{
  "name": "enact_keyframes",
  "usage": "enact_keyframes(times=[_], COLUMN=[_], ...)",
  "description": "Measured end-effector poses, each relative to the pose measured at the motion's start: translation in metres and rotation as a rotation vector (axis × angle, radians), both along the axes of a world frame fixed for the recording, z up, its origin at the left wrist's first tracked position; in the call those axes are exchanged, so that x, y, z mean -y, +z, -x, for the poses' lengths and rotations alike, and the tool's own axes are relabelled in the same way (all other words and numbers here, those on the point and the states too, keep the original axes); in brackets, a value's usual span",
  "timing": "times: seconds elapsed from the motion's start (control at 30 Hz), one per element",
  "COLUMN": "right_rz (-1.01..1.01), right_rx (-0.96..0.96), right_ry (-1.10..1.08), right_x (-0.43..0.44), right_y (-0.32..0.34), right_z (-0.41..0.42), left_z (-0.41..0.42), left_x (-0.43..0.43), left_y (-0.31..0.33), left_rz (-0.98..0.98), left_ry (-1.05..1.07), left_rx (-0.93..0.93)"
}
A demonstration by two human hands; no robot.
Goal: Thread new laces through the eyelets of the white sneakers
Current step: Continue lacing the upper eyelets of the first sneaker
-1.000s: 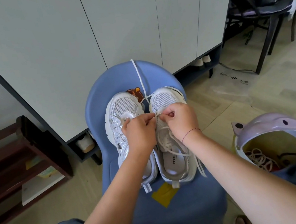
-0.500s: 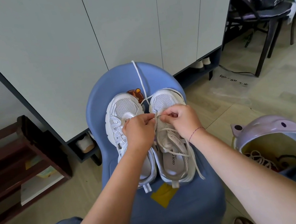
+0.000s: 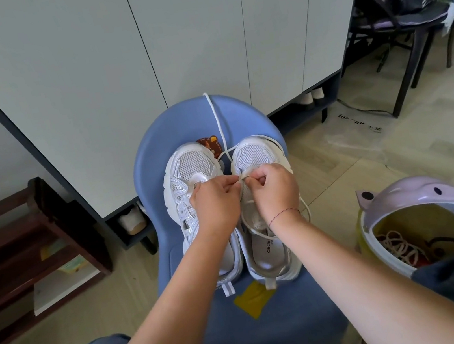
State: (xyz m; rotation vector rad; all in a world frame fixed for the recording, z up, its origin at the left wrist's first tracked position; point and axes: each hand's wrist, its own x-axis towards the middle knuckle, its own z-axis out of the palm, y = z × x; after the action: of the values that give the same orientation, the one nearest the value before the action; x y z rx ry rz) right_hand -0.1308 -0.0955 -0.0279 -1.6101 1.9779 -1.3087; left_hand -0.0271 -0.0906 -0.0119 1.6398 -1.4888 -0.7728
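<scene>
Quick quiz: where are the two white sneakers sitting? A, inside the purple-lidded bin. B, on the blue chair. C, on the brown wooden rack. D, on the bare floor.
B: the left sneaker and right sneaker lie side by side on the blue chair, where the left hand and right hand pinch the lace over the right sneaker.

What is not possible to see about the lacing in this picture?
Head view: the right sneaker's front eyelets, covered by the left hand and right hand.
Head view: the left sneaker's eyelets, under the left hand.
Head view: the lace's far end, behind the blue chair's back edge.
</scene>
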Motion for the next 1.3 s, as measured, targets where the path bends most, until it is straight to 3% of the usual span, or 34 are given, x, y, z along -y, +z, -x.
enact_keyframes(times=[0.33, 0.57, 0.8, 0.97, 1.1, 1.3], right_rz=[-0.013, -0.034, -0.024, 0.002, 0.033, 0.041], right_rx=[0.123, -0.051, 0.117, 0.101, 0.071, 0.013], right_ry=[0.098, 0.003, 0.236, 0.306, 0.271, 0.182], right_x=[0.004, 0.003, 0.002, 0.002, 0.002, 0.002], right_y=[-0.002, 0.000, -0.001, 0.000, -0.002, -0.005], right_z=[0.009, 0.000, 0.019, 0.026, 0.021, 0.013], left_z=[0.002, 0.003, -0.001, -0.002, 0.001, 0.003], left_x=[0.002, -0.003, 0.001, 0.003, 0.001, 0.000], left_y=[0.002, 0.001, 0.003, 0.005, 0.012, 0.016], left_rz=[-0.008, 0.057, 0.011, 0.002, -0.007, -0.024], left_ry=[0.013, 0.010, -0.039, -0.063, -0.068, -0.080], left_rx=[-0.004, 0.001, -0.010, 0.048, 0.201, 0.246])
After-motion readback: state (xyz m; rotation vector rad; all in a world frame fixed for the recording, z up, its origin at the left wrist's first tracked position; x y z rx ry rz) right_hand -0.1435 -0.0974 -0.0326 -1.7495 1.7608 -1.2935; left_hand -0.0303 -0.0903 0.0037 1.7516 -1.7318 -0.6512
